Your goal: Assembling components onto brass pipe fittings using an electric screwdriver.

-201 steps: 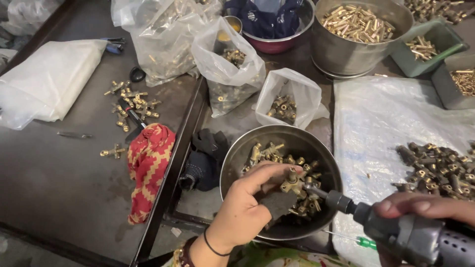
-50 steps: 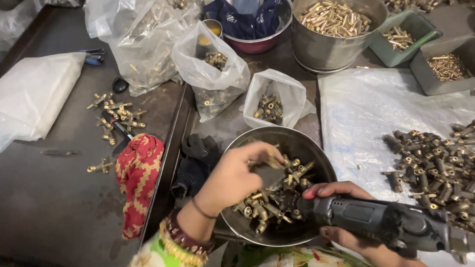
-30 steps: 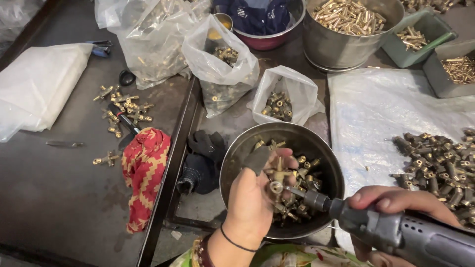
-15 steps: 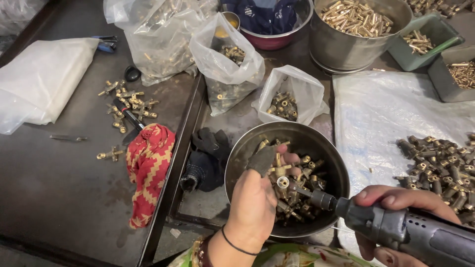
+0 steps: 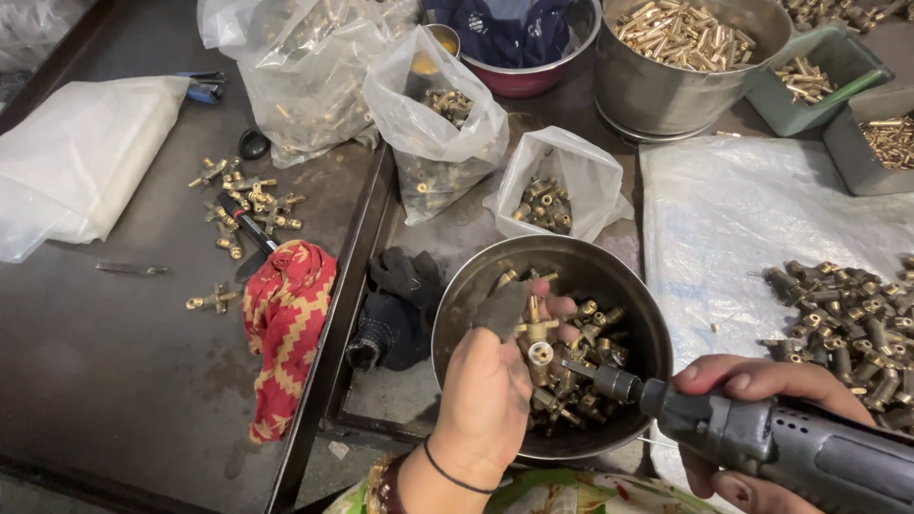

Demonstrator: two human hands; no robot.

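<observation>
My left hand (image 5: pixel 486 395) holds a small brass valve fitting (image 5: pixel 538 343) upright over a steel bowl (image 5: pixel 640 314) full of like brass fittings; a dark scrap of cloth (image 5: pixel 502 306) covers the fingertips. My right hand (image 5: pixel 752 419) grips a grey handheld rotary tool (image 5: pixel 790 447), whose thin bit (image 5: pixel 583 368) points left at the fitting's open end, close to it or just touching.
A pile of darker fittings (image 5: pixel 847 319) lies on a plastic sheet at right. Plastic bags of brass parts (image 5: pixel 433 124) and a steel pot (image 5: pixel 676 57) stand behind. A red patterned cloth (image 5: pixel 286 328), black glove (image 5: pixel 395 305) and loose fittings (image 5: pixel 243 205) lie at left.
My left hand dipped into the bowl, then rose holding a fitting up. The rotary tool swung back so its bit points at the fitting.
</observation>
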